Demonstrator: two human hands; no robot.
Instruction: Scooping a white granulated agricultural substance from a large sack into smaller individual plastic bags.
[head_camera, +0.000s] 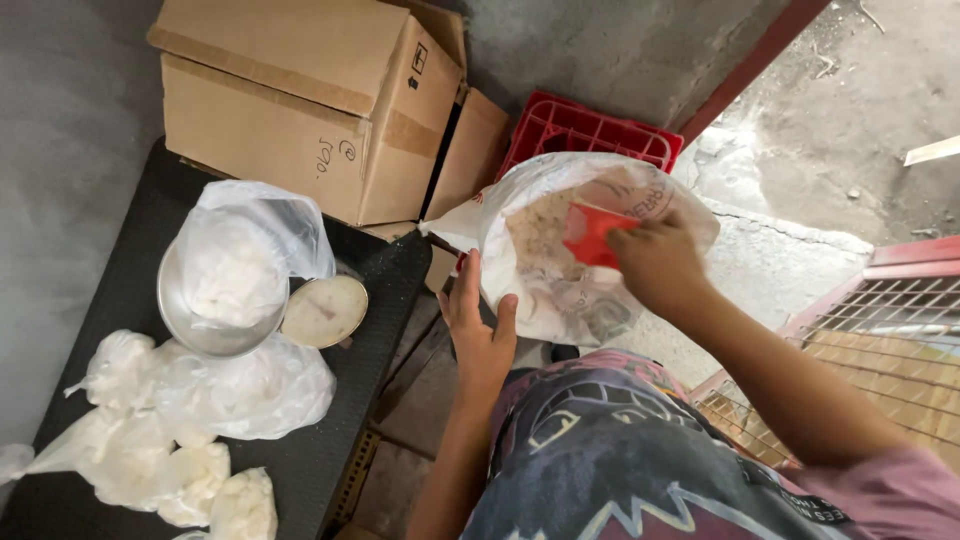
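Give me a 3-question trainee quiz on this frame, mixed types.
1. True or false: the right hand is inside the big bag, holding a red scoop.
2. Which part of the big bag does the left hand grip? A) its near edge B) its far edge C) neither
3. Fill in: the small bag of white lumps sits in the metal ____ of the scale.

Key
1. True.
2. A.
3. Bowl.
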